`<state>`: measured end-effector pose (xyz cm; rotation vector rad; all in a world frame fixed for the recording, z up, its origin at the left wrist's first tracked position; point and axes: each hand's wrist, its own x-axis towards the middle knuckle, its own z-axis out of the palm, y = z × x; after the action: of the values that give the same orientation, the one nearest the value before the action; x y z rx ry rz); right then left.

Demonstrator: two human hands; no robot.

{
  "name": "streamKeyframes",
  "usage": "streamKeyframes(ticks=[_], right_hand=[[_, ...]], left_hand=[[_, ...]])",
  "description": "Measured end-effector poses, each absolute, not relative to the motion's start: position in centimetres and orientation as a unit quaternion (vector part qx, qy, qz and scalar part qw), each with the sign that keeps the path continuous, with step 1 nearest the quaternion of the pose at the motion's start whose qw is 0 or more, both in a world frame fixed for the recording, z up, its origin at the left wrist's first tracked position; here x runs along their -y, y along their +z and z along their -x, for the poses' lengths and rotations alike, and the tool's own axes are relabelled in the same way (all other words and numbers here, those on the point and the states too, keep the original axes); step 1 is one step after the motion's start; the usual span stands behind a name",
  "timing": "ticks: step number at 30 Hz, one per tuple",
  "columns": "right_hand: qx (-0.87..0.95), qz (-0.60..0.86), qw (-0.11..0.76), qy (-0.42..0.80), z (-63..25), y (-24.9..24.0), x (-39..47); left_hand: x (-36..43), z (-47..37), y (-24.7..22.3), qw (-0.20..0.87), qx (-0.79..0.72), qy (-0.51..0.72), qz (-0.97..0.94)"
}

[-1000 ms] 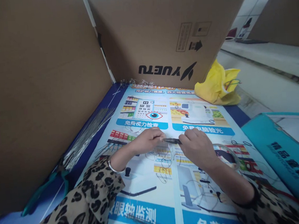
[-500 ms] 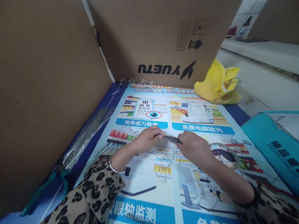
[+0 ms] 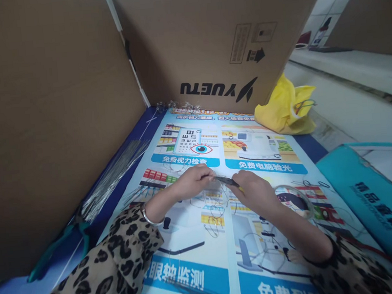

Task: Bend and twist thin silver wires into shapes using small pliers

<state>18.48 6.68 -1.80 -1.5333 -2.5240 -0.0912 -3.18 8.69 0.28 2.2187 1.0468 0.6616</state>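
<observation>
My right hand (image 3: 255, 191) is closed around a pair of pliers (image 3: 225, 180), whose dark jaws point left toward my other hand. Fingertips of my left hand (image 3: 196, 181) pinch together right at the jaw tips, on what looks like thin wire; the piece itself is mostly hidden. Below the hands, loops of thin wire (image 3: 216, 211) lie on a printed poster (image 3: 229, 235). More dark wire lengths (image 3: 195, 291) are spread near the poster's front edge.
Cardboard panels (image 3: 190, 42) stand behind and at left. A bundle of straight wires (image 3: 116, 177) and teal-handled pliers (image 3: 63, 245) lie left. At right are a yellow bag (image 3: 282, 109), a teal box (image 3: 364, 191) and a clear round dish (image 3: 309, 205). Small wire pieces (image 3: 187, 107) sit at the back.
Both hands stay in nearly the same place, with the pliers' jaws still at the left fingertips. The pliers look slightly turned; the view has shifted a little.
</observation>
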Motion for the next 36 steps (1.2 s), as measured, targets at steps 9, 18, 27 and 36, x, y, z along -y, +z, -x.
streamKeyframes(ticks=[9, 18, 27, 36], right_hand=[[0.872, 0.445, 0.110, -0.170, -19.0, -1.1, -7.0], [0.865, 0.444, 0.108, -0.205, -18.8, -1.0, -6.8], [0.865, 0.460, 0.126, -0.159, -18.9, -1.4, -6.9], [0.846, 0.479, 0.194, -0.133, -19.6, -1.9, -7.4]], left_hand=[[-8.5, 3.2, 0.7, 0.310, -0.365, 0.227, -0.848], [-8.5, 3.3, 0.7, 0.332, -0.360, 0.234, -0.840], [-8.6, 3.1, 0.5, 0.306, -0.384, 0.254, -0.833], [-8.7, 3.2, 0.6, 0.290, -0.438, 0.288, -0.801]])
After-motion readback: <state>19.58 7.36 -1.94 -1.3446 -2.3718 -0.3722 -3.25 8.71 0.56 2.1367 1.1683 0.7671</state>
